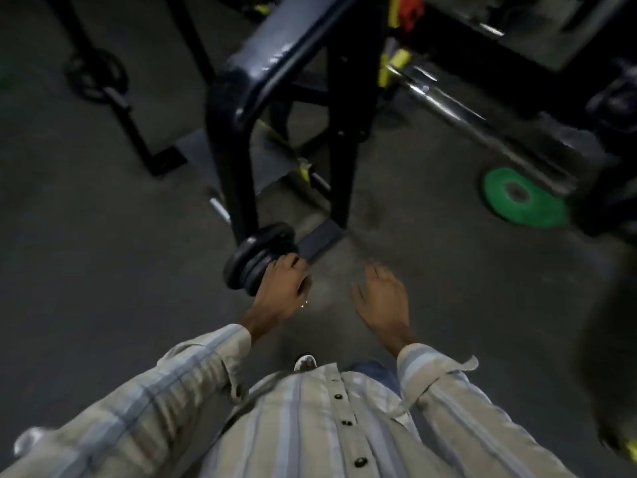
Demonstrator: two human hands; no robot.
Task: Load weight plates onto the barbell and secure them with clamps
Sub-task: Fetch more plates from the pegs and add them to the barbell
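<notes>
Far up and left of the left hand, a dark plate (92, 76) hangs on a rack post (119, 98), blurred and well apart from everything the hands touch.

The left hand (280, 283) reaches down and forward from a striped sleeve (165, 384). Its fingers are curled over the rim of a small stack of black plates (260, 255), and the thumb side sits low on the near edge. The stack looks like three or four thin discs pressed face to face, though motion blur makes the count unsure. They stand on edge, tilted, just in front of the hand, beside the foot of a black frame (238, 108) that rises up and away from the knuckles.

Between the two hands lies bare grey floor (324, 294).

The right hand (381, 298) hovers a little to the right, palm down, fingers loosely spread and slightly bent, holding nothing and touching nothing.

Up and right of that hand, well apart, a chrome barbell sleeve (437, 94) runs diagonally under yellow-marked supports. Below it, still far right of the right hand, a green plate (524, 201) lies flat on the floor, partly hidden by a dark bar.
</notes>
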